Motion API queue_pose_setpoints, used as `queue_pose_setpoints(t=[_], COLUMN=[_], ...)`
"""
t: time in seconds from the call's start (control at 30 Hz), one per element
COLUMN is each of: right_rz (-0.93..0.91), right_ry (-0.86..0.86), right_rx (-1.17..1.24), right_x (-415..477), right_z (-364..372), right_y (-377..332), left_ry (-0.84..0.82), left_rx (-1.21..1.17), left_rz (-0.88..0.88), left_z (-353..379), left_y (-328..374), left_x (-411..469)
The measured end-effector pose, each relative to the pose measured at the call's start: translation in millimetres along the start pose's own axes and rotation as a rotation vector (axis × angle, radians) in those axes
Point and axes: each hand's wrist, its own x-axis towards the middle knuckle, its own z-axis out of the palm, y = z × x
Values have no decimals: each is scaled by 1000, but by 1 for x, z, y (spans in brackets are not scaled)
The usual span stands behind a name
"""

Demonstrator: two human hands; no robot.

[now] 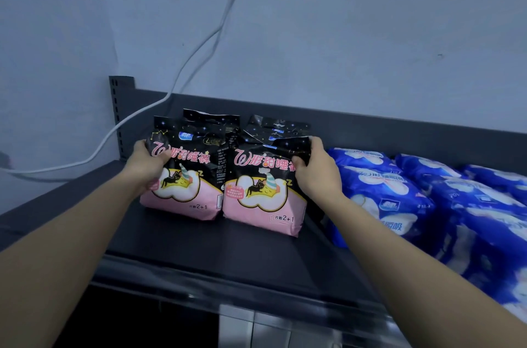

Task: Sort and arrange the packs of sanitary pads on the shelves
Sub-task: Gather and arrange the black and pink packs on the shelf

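Left hand (148,165) grips the left pack (188,188), right hand (316,173) the right pack (262,205), both upright, fronts outward.

Dim, even light with a cold blue cast fills the view. The wall (342,34) is palest at its upper right, where a small bright glare sits at the top border, and greyer to the left. The dark shelf (199,248) takes little light. Its front edge carries a faint sheen, and the space below that edge is almost black. Shadows are soft, with only a weak one at the foot of the black-and-pink packs (182,176). These are the sharpest things, their print readable, with small highlights on the glossy film. The blue packs (427,205) at the shelf's right end are smeared and soft. Wide-angle distortion bows the shelf's back edge and swells the forearms (71,248) toward the lower corners.
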Motion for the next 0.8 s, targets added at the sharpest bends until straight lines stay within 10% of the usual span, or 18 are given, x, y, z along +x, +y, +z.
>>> queue_pose_setpoints(t=[0.47, 0.8], right_rz=[-321, -494], right_ry=[12, -318], right_rx=[-362, -303], right_x=[-75, -142], right_z=[-7, 11], right_y=[-41, -91], left_ry=[-105, -48], left_rx=[708, 1059], left_rz=[190, 156], left_z=[-78, -179], left_y=[15, 20], left_x=[-92, -196])
